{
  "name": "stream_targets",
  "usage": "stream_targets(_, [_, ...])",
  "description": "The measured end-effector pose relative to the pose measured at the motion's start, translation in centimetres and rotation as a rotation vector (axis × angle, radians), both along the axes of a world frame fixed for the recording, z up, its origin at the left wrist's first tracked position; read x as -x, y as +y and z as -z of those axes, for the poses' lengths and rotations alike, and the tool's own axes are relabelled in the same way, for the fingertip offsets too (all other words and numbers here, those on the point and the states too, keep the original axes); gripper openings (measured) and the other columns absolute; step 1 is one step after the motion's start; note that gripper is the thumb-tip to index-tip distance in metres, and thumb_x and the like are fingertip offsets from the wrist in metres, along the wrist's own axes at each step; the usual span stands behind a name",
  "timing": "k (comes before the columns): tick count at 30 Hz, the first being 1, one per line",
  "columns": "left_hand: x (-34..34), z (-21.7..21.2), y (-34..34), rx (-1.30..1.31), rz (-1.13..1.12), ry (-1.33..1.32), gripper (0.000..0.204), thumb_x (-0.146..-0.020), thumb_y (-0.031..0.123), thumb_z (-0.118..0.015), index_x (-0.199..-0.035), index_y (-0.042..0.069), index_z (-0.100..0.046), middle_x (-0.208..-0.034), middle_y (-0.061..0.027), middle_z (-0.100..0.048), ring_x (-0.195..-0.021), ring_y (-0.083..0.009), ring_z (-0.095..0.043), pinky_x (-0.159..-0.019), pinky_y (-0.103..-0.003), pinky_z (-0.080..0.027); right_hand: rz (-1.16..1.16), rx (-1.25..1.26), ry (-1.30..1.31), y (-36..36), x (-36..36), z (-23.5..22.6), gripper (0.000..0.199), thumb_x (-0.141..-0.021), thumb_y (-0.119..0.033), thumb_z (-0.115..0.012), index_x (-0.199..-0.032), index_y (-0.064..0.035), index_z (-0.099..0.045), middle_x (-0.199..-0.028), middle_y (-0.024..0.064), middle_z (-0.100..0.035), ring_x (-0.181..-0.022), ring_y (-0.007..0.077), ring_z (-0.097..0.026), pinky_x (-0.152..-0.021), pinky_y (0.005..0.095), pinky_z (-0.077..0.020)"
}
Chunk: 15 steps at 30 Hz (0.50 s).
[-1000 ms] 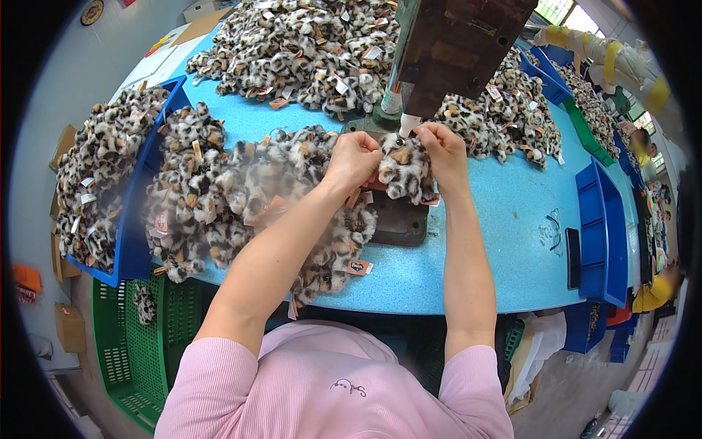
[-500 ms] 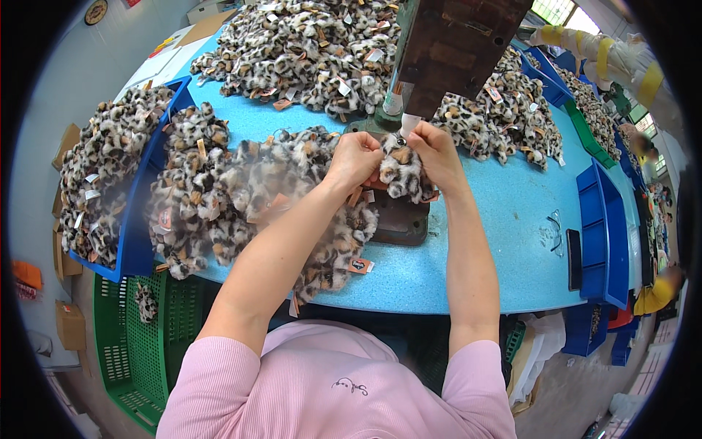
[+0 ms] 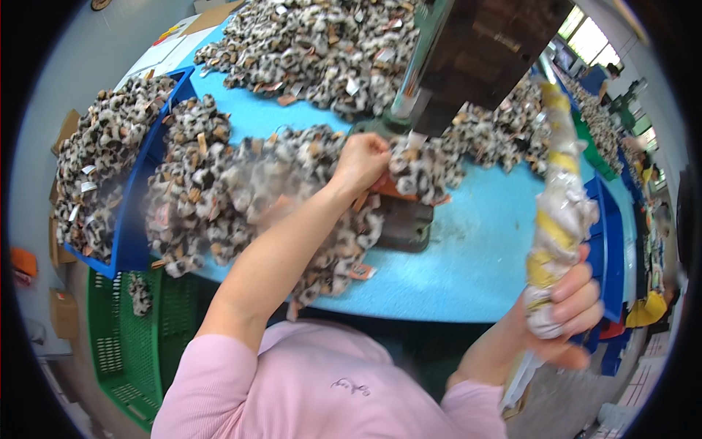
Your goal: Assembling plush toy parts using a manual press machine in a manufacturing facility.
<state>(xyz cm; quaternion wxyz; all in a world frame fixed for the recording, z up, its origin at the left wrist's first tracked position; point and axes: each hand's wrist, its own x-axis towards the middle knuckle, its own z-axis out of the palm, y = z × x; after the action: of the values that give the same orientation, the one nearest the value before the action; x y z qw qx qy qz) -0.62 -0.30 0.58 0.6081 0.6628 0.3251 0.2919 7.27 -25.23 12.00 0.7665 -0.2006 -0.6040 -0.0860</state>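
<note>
My left hand [image 3: 361, 162] is closed on a spotted furry plush piece [image 3: 412, 170], holding it under the head of a hand press [image 3: 490, 62]. The piece lies over the press's dark base [image 3: 406, 228], and an orange tag hangs from it. The far part of the piece is hidden under the press head. On the right, my right hand [image 3: 569, 311] wraps round the lower end of the press's lever [image 3: 559, 219]. This lever is padded with white wrapping and yellow tape and slants down toward me.
Large heaps of tagged plush pieces [image 3: 314, 58] cover the back and left of the blue table [image 3: 482, 256]. A full blue bin [image 3: 139, 197] stands at left, a green crate [image 3: 124, 344] below it. Another blue bin [image 3: 605, 241] sits at the right edge.
My right hand has left the plush piece and gripped the lever, which has come down toward me from the upper right. My left hand stays on the piece.
</note>
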Motion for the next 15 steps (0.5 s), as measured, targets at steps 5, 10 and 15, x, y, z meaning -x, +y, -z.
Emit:
stream_targets(5, [1.5,-3.6,-2.8,0.314,0.041,-0.163,0.023,-0.084,0.018,-0.051,-0.098,0.001,-0.044,-0.065,-0.0091,-0.056,-0.044,-0.0133,-0.052,-0.037,-0.025,-0.042,0.535,0.82,0.265,5.2,-6.6,3.9,0.038,-0.088,-0.036,-0.041,-0.111,-0.0069,-0.047,-0.103,0.0097,-0.055,-0.09,0.014,-0.052,-0.073,0.0285,-0.0425])
stream_targets(10, [1.5,-5.2,-4.7,-0.187,0.048,-0.323,0.018,-0.074,0.005,-0.058,-0.09,-0.001,-0.052,-0.074,-0.0016,-0.056,-0.064,-0.0051,-0.05,-0.052,-0.02,-0.041,0.308,0.902,0.315,11.0,1.1,5.7,0.008,-0.078,-0.006,-0.054,-0.085,-0.0024,-0.052,-0.078,0.0039,-0.052,-0.069,0.0105,-0.049,-0.062,0.024,-0.0413])
stream_targets(15, [10.1,-10.2,-5.7,-0.676,0.136,-0.205,0.013,-0.067,-0.002,-0.054,-0.079,0.002,-0.057,-0.069,-0.0074,-0.059,-0.064,-0.0136,-0.059,-0.056,-0.026,-0.045,0.129,0.779,0.216,7.2,7.4,2.8,0.028,-0.075,-0.008,-0.058,-0.101,-0.0004,-0.051,-0.094,0.0102,-0.053,-0.079,0.0157,-0.054,-0.072,0.0265,-0.0433])
